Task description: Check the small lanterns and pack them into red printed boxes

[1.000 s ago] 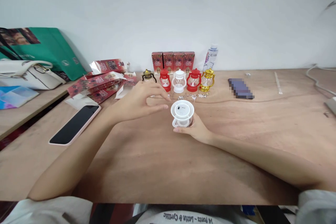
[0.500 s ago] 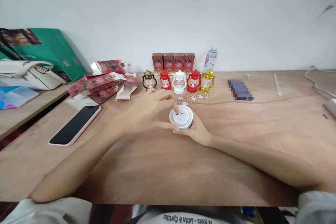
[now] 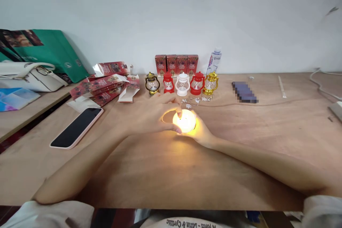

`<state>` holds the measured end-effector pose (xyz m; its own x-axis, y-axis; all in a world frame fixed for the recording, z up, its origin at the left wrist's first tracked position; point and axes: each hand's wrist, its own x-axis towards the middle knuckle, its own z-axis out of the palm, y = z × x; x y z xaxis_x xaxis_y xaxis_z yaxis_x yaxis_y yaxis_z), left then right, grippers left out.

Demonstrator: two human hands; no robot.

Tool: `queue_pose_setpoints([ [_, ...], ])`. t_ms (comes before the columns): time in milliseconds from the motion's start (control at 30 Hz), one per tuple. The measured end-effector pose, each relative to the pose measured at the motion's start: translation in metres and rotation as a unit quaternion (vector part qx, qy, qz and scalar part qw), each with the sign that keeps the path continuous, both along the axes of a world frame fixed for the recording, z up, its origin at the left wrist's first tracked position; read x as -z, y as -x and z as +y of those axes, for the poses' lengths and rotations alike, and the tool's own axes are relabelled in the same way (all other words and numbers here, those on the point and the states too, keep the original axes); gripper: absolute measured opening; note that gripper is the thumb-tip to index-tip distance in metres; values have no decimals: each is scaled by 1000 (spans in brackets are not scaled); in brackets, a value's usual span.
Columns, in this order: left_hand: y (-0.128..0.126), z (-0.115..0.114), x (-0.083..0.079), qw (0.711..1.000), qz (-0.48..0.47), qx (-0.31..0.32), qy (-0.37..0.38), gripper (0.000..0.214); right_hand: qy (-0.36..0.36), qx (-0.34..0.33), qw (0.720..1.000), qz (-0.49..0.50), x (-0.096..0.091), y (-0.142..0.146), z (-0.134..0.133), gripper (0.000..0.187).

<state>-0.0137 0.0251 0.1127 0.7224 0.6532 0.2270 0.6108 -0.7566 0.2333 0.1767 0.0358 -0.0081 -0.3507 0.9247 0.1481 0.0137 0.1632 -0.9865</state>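
Observation:
A small white lantern (image 3: 185,122) glows bright yellow between my hands, its round base turned up toward me. My right hand (image 3: 201,132) is closed around its right side and underside. From the left, my left hand (image 3: 157,115) grips it with curled fingers, a fingertip on the base by a small dark mark and the thumb at the rim. The rest of the lantern is hidden below the base. Beyond stand a bronze lantern (image 3: 152,84), two red lanterns (image 3: 168,84), a white lantern (image 3: 182,84) and a gold lantern (image 3: 211,84) in a row.
Small metal charms (image 3: 188,105) lie before the row. Red boxes (image 3: 176,65) and a water bottle (image 3: 214,60) stand by the wall. Opened cartons (image 3: 107,83), a pink-edged phone (image 3: 77,128) and a white handbag (image 3: 32,76) are left; a pixelated dark object (image 3: 244,91) is right.
The lantern in my hands has lit up, from plain white to glowing yellow, and casts light on my fingers and the table. Both hands have stayed nearly in place.

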Motion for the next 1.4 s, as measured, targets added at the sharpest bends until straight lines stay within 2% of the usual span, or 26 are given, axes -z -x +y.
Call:
queue_pose_setpoints([
  [67,3,0,-4,1000,5,14,13,23,-4,-2,1000,-10,3,0,1,62],
  [133,4,-1,-7,999,21,24,-7,17,-17,-5,1000,-16,7,-1,1,62],
  [333,4,-8,-10,977,110,49,-175,14,-40,-18,997,-62,12,-3,1,57],
  [433,2,-12,-9,960,148,48,-232,13,-30,-14,995,-92,9,-2,0,57],
  [567,-1,-9,-1,948,146,31,-283,15,-30,-24,994,-104,7,-5,0,57],
  [667,-1,-2,2,968,97,12,-231,19,-41,-76,993,-85,7,-8,0,54],
  [733,2,3,0,990,53,23,-129,16,-36,-107,991,-66,7,-8,0,53],
  [800,9,9,-4,1000,15,26,1,18,-14,-119,992,-45,7,-7,0,55],
  [867,18,18,-7,996,1,-6,94,23,10,-102,995,-10,6,-4,1,58],
  [900,23,24,-6,993,11,-36,113,24,20,-86,996,10,5,-3,2,60],
  [967,32,37,-1,986,82,-107,98,20,29,-50,997,47,4,-1,4,61],
  [1067,43,56,14,953,228,-185,69,16,30,-28,997,69,1,0,5,60],
  [1200,52,69,33,933,270,-200,132,24,38,-38,996,66,1,-1,3,61],
  [1400,56,73,44,929,280,-201,135,20,37,-37,997,52,4,-1,3,61],
])
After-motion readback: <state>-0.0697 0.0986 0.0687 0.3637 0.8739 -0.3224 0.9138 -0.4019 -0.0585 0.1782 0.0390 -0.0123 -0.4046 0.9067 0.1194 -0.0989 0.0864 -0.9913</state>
